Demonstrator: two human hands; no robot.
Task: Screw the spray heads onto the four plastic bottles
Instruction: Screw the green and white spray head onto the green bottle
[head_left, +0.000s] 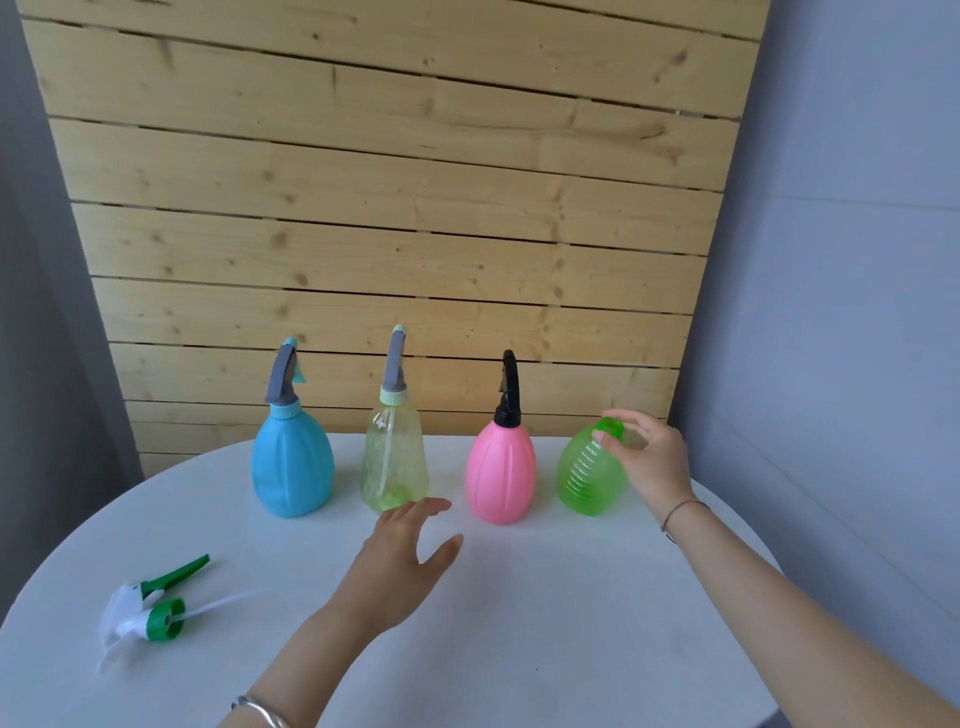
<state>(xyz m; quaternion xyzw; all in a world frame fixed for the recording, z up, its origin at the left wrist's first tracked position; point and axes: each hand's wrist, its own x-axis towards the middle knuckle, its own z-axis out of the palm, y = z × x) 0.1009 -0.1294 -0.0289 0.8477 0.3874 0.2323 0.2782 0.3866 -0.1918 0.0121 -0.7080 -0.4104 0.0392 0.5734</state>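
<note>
Head view, green bottle (589, 475) near table (519, 623) edge

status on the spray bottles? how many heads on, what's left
Done: blue bottle, clear yellow-green bottle and pink bottle each carry a spray head. In hand: the right hand is at the neck of the green bottle, which has no head yet. Left: its green-and-white spray head lies on the table; the left hand hovers empty.

Four bottles (395, 457) rowed on table (519, 623), spray head (148, 608) front-left
</note>
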